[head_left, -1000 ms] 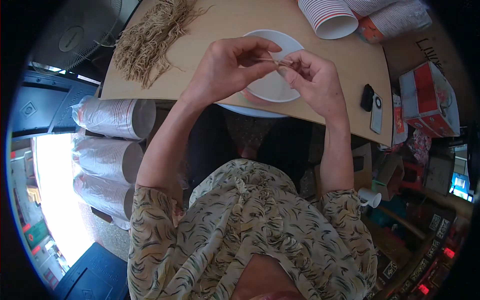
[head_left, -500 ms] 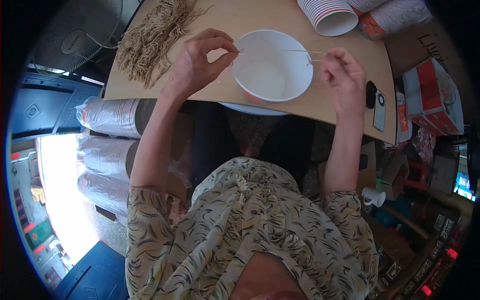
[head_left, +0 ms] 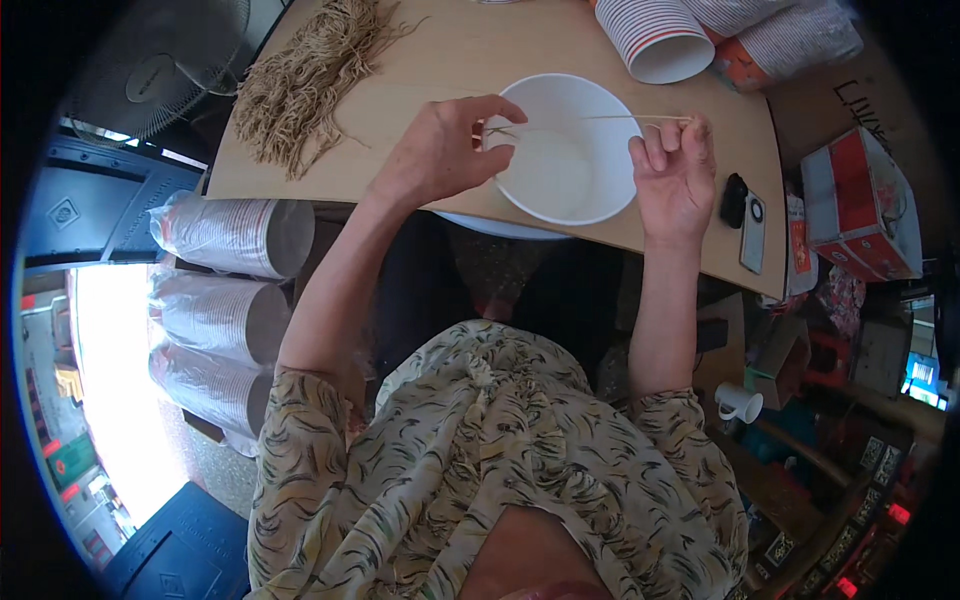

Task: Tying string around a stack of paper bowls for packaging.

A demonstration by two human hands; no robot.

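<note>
A thin, pale tan string (head_left: 610,118) stretches between my two hands across the top of a wide white paper tub (head_left: 560,190). My left hand (head_left: 445,150) is at the tub's left rim, thumb and forefinger apart. The string's end crosses behind that gap and seems held by the other fingers, which are mostly hidden. At the right rim, my right hand (head_left: 678,185) pinches the string at its fingertips, palm turned up. A thick bundle of similar tan strings (head_left: 300,90) lies on the table to the left.
Nested paper tubs (head_left: 665,50) lie on the table's (head_left: 450,50) far right, some bagged. A phone (head_left: 753,238) and a small black object (head_left: 735,200) sit near the right edge. Wrapped tub stacks (head_left: 225,235) stand below left; a fan (head_left: 160,75) is beyond. A mug (head_left: 738,403) is lower right.
My left hand has moved right, its thumb and forefinger parting. My right hand has turned palm up, with the string still stretched between both hands. The tub appears slightly lower and further right.
</note>
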